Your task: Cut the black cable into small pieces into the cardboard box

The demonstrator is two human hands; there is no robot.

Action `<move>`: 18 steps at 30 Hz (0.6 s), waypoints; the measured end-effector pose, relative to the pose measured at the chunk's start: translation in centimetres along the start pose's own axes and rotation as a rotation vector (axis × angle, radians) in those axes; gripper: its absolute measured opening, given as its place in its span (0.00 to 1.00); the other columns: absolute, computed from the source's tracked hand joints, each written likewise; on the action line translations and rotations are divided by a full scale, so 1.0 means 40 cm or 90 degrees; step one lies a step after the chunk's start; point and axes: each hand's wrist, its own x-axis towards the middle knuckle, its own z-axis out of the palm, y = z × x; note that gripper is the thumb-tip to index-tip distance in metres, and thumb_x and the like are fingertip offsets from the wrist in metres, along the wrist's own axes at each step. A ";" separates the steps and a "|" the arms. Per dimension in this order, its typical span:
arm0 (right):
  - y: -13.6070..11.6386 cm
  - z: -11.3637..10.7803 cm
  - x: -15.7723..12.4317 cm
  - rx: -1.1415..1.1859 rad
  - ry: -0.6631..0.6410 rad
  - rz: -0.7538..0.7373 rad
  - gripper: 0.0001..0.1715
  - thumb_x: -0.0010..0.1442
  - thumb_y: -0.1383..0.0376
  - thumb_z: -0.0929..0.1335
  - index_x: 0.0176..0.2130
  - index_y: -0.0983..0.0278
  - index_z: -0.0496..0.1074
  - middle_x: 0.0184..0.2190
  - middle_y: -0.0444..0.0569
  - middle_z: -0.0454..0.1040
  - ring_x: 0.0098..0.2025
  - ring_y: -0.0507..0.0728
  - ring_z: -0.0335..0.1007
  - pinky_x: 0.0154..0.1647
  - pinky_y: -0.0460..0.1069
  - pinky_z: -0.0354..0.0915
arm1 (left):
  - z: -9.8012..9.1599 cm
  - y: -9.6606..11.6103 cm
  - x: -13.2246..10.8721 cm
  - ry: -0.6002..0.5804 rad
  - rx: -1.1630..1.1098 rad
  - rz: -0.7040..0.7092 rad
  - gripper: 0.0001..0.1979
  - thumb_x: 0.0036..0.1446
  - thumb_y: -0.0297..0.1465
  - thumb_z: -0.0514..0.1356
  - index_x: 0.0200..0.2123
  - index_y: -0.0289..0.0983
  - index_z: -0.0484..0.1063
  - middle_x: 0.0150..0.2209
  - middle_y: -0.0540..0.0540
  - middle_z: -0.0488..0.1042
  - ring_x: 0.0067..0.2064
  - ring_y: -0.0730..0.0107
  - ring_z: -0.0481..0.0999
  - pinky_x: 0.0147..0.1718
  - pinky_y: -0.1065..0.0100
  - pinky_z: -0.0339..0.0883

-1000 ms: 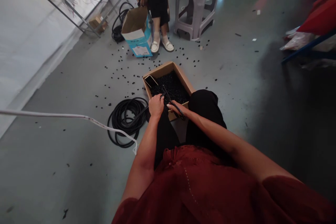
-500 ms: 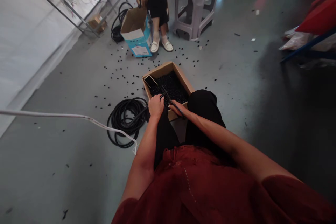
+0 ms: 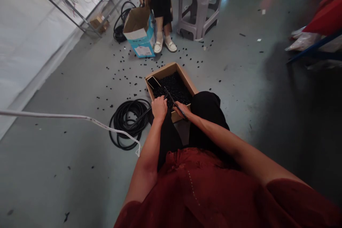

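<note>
My left hand (image 3: pixel 159 107) is closed around a black rubber hose (image 3: pixel 143 114), whose short end sticks out past my fingers. The rest of the hose lies in a loose coil (image 3: pixel 114 128) on the floor to the left. In my right hand (image 3: pixel 182 108) is a pair of scissors (image 3: pixel 171 97), with the long blades pointing up and left, close to the hose end. Both hands are over the near side of a cardboard box (image 3: pixel 189 82) that holds many small black cut pieces (image 3: pixel 175 83). A dark phone-like slab (image 3: pixel 153 82) leans in its left corner.
Opposite me sits another person (image 3: pixel 161 0) with hands at a blue carton (image 3: pixel 141 42). A grey plastic stool (image 3: pixel 199 10) stands beside them. Black bits are scattered over the floor. A white cable (image 3: pixel 88 118) hangs across the left. A metal-framed rack (image 3: pixel 88 25) stands at upper left.
The scissors and my right hand have shifted very slightly. My left hand stays on the hose in nearly the same place.
</note>
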 end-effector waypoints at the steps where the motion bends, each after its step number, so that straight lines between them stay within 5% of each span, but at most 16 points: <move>1: 0.000 0.000 0.000 -0.003 0.004 0.005 0.05 0.58 0.66 0.64 0.38 0.61 0.69 0.33 0.48 0.76 0.36 0.58 0.70 0.39 0.48 0.62 | 0.000 0.000 0.001 -0.004 0.002 0.002 0.17 0.68 0.36 0.47 0.53 0.39 0.69 0.47 0.40 0.76 0.49 0.58 0.72 0.46 0.61 0.61; 18: 0.006 0.006 -0.009 -0.097 -0.012 0.003 0.13 0.59 0.66 0.62 0.42 0.64 0.72 0.33 0.52 0.78 0.33 0.58 0.71 0.35 0.47 0.60 | -0.005 -0.012 -0.012 -0.021 -0.011 0.005 0.16 0.68 0.35 0.47 0.52 0.39 0.69 0.45 0.41 0.75 0.48 0.59 0.72 0.45 0.61 0.60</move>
